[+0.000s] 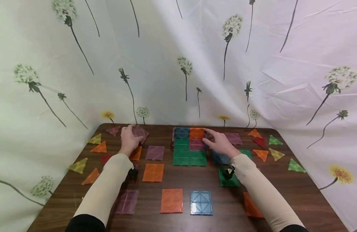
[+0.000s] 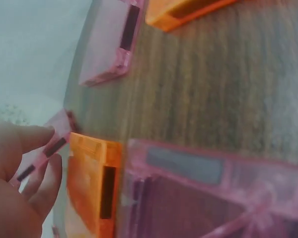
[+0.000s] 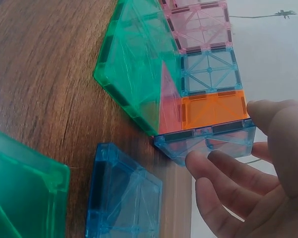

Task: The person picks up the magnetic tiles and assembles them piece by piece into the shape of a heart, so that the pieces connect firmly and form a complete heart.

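Note:
At the back left of the table, my left hand (image 1: 130, 138) pinches a translucent pink square magnetic tile (image 1: 141, 133) between thumb and fingers; it tilts in the left wrist view. My right hand (image 1: 221, 143) is at the right end of a small tile structure. Its fingers lie along the outer face of an upright blue magnetic tile (image 3: 208, 141), with the thumb at the edge of the orange tile (image 3: 213, 110). Green tiles (image 1: 181, 153) lie flat as the base. A blue tile (image 1: 182, 132) stands beside the orange one at the back, and a pink wall tile (image 3: 201, 27) stands at the far left.
Loose square tiles lie around, among them an orange one (image 1: 153, 172), a pink one (image 1: 155, 152), a blue one (image 1: 201, 203) and a green one (image 1: 229, 182). Triangular tiles (image 1: 277, 154) are spread along both sides. A dandelion-print cloth (image 1: 161, 64) hangs behind the table.

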`<state>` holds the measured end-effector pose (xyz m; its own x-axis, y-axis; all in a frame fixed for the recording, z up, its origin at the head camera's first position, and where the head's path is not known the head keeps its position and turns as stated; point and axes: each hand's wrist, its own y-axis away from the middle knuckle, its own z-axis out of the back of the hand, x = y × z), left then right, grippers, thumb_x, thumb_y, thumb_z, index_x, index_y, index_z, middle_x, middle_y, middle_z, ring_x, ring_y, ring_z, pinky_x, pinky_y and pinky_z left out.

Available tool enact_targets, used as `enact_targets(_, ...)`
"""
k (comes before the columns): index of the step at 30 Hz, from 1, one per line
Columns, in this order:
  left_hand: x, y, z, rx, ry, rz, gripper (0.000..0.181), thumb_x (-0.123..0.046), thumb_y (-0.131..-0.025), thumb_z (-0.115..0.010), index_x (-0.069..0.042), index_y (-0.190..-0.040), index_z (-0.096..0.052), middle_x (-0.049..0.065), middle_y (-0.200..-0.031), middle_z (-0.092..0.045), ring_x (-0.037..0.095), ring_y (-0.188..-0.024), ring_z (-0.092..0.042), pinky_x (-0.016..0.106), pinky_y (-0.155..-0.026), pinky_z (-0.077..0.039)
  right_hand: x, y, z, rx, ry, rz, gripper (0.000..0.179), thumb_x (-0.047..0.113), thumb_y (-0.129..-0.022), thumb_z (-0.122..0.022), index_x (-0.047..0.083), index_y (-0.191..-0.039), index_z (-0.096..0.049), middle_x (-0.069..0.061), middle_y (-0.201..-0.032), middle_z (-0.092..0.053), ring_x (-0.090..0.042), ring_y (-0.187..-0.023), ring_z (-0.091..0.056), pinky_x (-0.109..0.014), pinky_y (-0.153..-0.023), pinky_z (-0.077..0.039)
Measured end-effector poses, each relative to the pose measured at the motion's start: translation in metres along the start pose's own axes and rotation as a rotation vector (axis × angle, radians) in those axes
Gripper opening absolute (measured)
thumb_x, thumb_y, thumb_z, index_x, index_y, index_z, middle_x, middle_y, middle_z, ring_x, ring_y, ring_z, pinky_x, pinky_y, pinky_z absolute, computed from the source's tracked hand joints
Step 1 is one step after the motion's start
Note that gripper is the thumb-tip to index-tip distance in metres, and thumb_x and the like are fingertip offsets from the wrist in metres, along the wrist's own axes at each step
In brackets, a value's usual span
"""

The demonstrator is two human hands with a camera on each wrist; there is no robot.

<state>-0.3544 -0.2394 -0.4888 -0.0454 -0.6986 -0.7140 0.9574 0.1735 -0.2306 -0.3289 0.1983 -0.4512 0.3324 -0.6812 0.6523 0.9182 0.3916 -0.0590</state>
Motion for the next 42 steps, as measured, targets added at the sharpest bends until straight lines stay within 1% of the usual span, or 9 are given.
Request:
enact_targets(5, -0.009, 0.002, 0.003, -0.015, 0.079, -0.047, 0.052, -0.005, -0.093, -0.076, -0.001, -0.142, -0.06, 0.024, -0.121, -0.059, 0.042, -0.114, -0.053, 0.056, -0.096, -0.047, 0.001, 0.001, 0.0, -0.001, -0.003, 0.004, 0.062, 0.038, -0.109, -0.059, 0.015, -0.163, -0.039, -0.016, -0.13, -0.07, -0.023, -0.083, -0.075, -0.042, -0.078, -0.06)
enact_targets(9, -0.02, 0.008, 0.003, 0.0, 0.128, -0.076, 0.048, -0.006, -0.094, -0.075, -0.007, -0.14, -0.063, 0.018, -0.113, -0.06, 0.034, -0.101, -0.056, 0.047, -0.084, -0.049, 0.0, 0.001, -0.001, -0.004, 0.007, 0.008, 0.061, 0.038, -0.109, -0.059, 0.016, -0.163, -0.04, -0.016, -0.13, -0.07, -0.021, -0.081, -0.075, -0.043, -0.079, -0.06)
enact_targets(13, -0.036, 0.016, 0.005, 0.011, 0.161, -0.154, 0.048, -0.007, -0.093, -0.077, -0.01, -0.139, -0.065, 0.015, -0.108, -0.063, 0.03, -0.093, -0.061, 0.041, -0.078, -0.05, 0.001, 0.001, -0.001, 0.0, 0.008, 0.019, 0.062, 0.037, -0.109, -0.058, 0.014, -0.163, -0.039, -0.018, -0.13, -0.07, -0.02, -0.08, -0.074, -0.044, -0.079, -0.06)
enact_targets(18, -0.056, 0.028, 0.009, 0.021, 0.195, -0.237, 0.05, -0.007, -0.091, -0.079, -0.014, -0.138, -0.066, 0.012, -0.103, -0.065, 0.025, -0.087, -0.062, 0.037, -0.073, -0.051, 0.002, 0.001, -0.002, 0.004, -0.002, 0.013, 0.062, 0.039, -0.109, -0.058, 0.015, -0.163, -0.039, -0.018, -0.131, -0.07, -0.02, -0.081, -0.075, -0.043, -0.079, -0.06)
enact_targets(24, -0.07, 0.05, 0.013, 0.06, 0.212, -0.329, 0.053, -0.005, -0.09, -0.08, -0.009, -0.14, -0.065, 0.011, -0.1, -0.064, 0.022, -0.083, -0.061, 0.033, -0.069, -0.049, 0.003, 0.002, -0.002, 0.01, 0.004, 0.009, 0.062, 0.039, -0.109, -0.058, 0.015, -0.163, -0.038, -0.019, -0.133, -0.068, -0.021, -0.083, -0.075, -0.044, -0.081, -0.061)
enact_targets(27, -0.073, 0.062, 0.012, 0.097, 0.232, -0.346, 0.052, -0.004, -0.09, -0.08, -0.009, -0.139, -0.065, 0.009, -0.097, -0.064, 0.021, -0.079, -0.059, 0.03, -0.067, -0.049, 0.003, 0.002, -0.002, 0.012, 0.01, 0.007, 0.063, 0.04, -0.109, -0.058, 0.016, -0.163, -0.038, -0.019, -0.133, -0.068, -0.022, -0.084, -0.075, -0.045, -0.082, -0.06)
enact_targets(32, -0.076, 0.081, 0.004, 0.156, 0.24, -0.342, 0.05, -0.002, -0.089, -0.079, -0.011, -0.137, -0.065, 0.007, -0.095, -0.063, 0.018, -0.075, -0.057, 0.027, -0.062, -0.049, 0.002, 0.004, 0.0, 0.009, 0.014, 0.008, 0.063, 0.04, -0.109, -0.058, 0.016, -0.163, -0.037, -0.019, -0.132, -0.069, -0.023, -0.083, -0.075, -0.044, -0.08, -0.06)
enact_targets(38, -0.083, 0.097, -0.007, 0.179, 0.228, -0.337, 0.05, 0.001, -0.088, -0.079, -0.01, -0.135, -0.066, 0.006, -0.093, -0.06, 0.016, -0.067, -0.053, 0.025, -0.059, -0.047, 0.001, 0.003, -0.002, 0.007, 0.027, 0.017, 0.063, 0.041, -0.109, -0.057, 0.016, -0.163, -0.036, -0.018, -0.13, -0.07, -0.022, -0.081, -0.075, -0.044, -0.079, -0.06)
enact_targets(42, -0.089, 0.103, -0.016, 0.182, 0.211, -0.357, 0.05, 0.002, -0.086, -0.079, -0.01, -0.133, -0.066, 0.005, -0.09, -0.058, 0.013, -0.064, -0.052, 0.025, -0.059, -0.047, 0.001, 0.002, -0.002, 0.011, 0.026, 0.019, 0.064, 0.041, -0.109, -0.057, 0.016, -0.163, -0.035, -0.018, -0.128, -0.07, -0.021, -0.08, -0.074, -0.044, -0.079, -0.06)
